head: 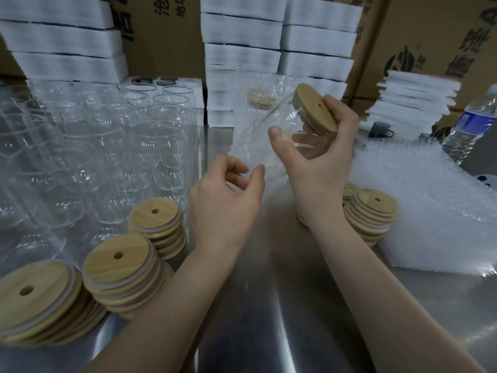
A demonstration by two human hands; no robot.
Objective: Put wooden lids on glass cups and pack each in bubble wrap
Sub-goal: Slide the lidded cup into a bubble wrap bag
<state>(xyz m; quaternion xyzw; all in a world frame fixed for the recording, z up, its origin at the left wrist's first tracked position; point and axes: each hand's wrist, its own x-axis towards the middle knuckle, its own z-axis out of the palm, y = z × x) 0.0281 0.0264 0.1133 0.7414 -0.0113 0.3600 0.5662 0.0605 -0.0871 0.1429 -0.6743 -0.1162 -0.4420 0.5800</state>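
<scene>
My right hand [320, 162] grips a clear glass cup [282, 122] tilted on its side, with a round wooden lid [316, 107] on its mouth, up and to the right. The cup's lower end sits in a clear bubble wrap bag [250, 135] held above the table. My left hand [228, 195] pinches the bag's near edge between thumb and fingers. Stacks of wooden lids with a centre hole lie at front left [121, 265], at far left [35, 297] and right of my wrist [373, 211]. Several empty glass cups [161, 141] stand at left.
A pile of bubble wrap bags [430, 200] lies at right on the steel table [269, 305]. White foam sheets [242, 49] and cardboard boxes [430, 36] line the back. A water bottle [473, 122] and a small dark mug [379, 129] stand at far right.
</scene>
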